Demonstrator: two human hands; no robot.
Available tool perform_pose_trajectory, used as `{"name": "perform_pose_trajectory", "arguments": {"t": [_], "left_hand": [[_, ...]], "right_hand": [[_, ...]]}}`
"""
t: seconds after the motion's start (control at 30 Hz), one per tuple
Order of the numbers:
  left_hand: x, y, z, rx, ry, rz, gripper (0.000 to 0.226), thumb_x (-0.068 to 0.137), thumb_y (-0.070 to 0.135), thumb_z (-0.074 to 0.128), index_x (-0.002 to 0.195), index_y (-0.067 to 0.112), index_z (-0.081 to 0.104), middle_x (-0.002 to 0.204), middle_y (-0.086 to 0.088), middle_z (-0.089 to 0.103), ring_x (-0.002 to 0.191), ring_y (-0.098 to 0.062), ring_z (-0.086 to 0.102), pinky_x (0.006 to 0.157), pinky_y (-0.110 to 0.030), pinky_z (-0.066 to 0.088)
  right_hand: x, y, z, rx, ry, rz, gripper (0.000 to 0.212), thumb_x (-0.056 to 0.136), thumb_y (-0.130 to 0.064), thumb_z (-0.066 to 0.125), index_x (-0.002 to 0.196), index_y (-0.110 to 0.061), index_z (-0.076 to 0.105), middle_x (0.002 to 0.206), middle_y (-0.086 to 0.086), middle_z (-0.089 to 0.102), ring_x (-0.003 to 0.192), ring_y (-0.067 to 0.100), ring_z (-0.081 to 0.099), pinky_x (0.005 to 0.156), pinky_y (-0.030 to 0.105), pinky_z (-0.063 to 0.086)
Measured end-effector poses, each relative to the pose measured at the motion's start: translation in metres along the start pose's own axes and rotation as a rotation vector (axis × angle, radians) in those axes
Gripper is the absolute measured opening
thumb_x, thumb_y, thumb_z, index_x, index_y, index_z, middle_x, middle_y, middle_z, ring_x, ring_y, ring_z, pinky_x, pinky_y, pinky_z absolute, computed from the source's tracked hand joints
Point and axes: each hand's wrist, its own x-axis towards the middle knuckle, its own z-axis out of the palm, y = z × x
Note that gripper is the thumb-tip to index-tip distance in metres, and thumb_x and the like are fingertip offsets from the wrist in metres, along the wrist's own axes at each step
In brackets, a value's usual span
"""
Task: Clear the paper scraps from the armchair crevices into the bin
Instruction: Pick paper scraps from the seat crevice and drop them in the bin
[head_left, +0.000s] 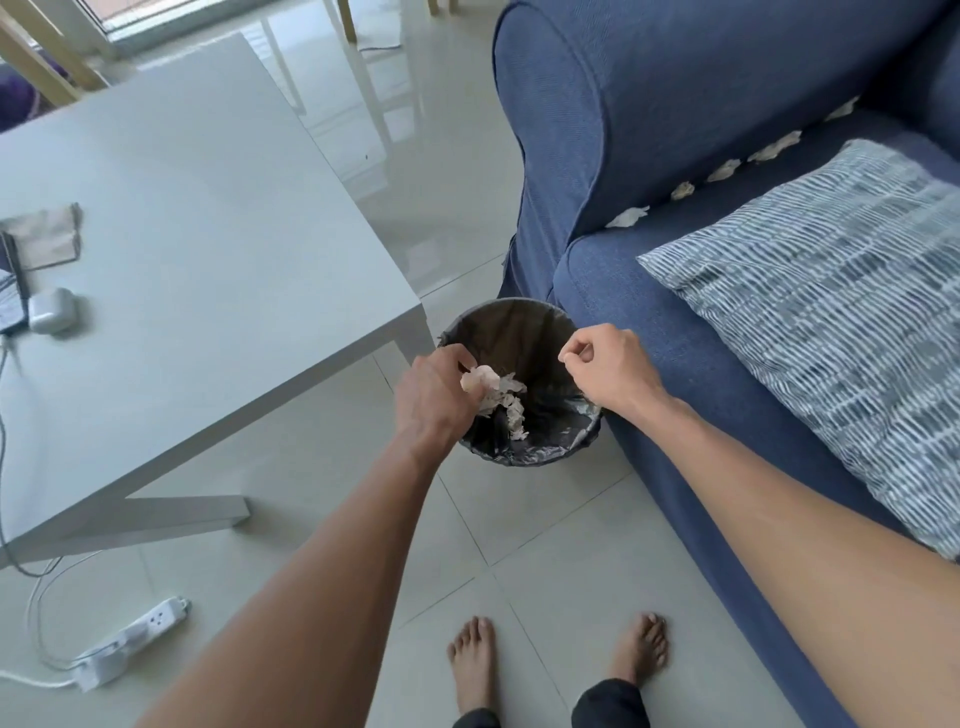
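Black-lined bin (524, 379) beside armchair (649, 135): left hand (441, 395) grip closed on crumpled paper scraps (493, 392) over it; right hand (605, 369) grip curled, empty, above rim.

scraps in armchair (597, 130) crevice (628, 217): 6 | bin (519, 312): 1 | cushion (831, 312): 1 | hands (434, 397): 2 | table (208, 208): 1 | power strip (135, 639): 1

Bright daylight glares off floor (415, 171); edges seemingly warped
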Motion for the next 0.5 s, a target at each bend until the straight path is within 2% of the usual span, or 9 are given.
{"name": "perform_pose_trajectory", "arguments": {"t": [0.1,0.2,0.37,0.5], "left_hand": [[0.004,0.003,0.011,0.012,-0.032,-0.003,0.034,0.084,0.043,0.069,0.114,0.026,0.068,0.107,-0.003,0.072,0.099,-0.025,0.067,0.082,-0.038,0.055],[0.005,0.007,0.015,0.045,-0.030,-0.015,0.037,0.087,0.037,0.069,0.121,0.024,0.066,0.113,-0.003,0.071,0.104,-0.024,0.066,0.087,-0.038,0.054],[0.013,0.031,0.001,0.072,0.053,0.008,0.027,0.091,0.031,0.064,0.117,0.025,0.068,0.108,-0.003,0.073,0.096,-0.026,0.069,0.083,-0.041,0.056],[0.032,0.076,-0.021,0.123,0.167,0.096,0.025,0.095,0.034,0.056,0.115,0.025,0.068,0.103,0.002,0.074,0.092,-0.026,0.069,0.078,-0.036,0.053]], "right_hand": [[0.006,0.002,-0.005,0.108,0.016,0.007,0.019,0.091,-0.018,0.059,0.080,-0.023,0.074,0.071,-0.005,0.071,0.073,0.019,0.071,0.072,0.041,0.061],[0.013,0.001,-0.015,0.147,0.032,0.003,0.017,0.090,-0.020,0.059,0.082,-0.024,0.074,0.075,-0.003,0.072,0.072,0.020,0.072,0.073,0.042,0.061],[0.028,0.003,-0.046,0.160,0.099,-0.059,0.016,0.091,-0.022,0.060,0.084,-0.024,0.074,0.078,-0.003,0.072,0.070,0.017,0.071,0.075,0.039,0.060],[0.045,0.006,-0.100,0.181,0.166,-0.080,0.015,0.091,-0.020,0.061,0.082,-0.023,0.073,0.077,-0.003,0.071,0.073,0.018,0.070,0.073,0.040,0.059]]}}
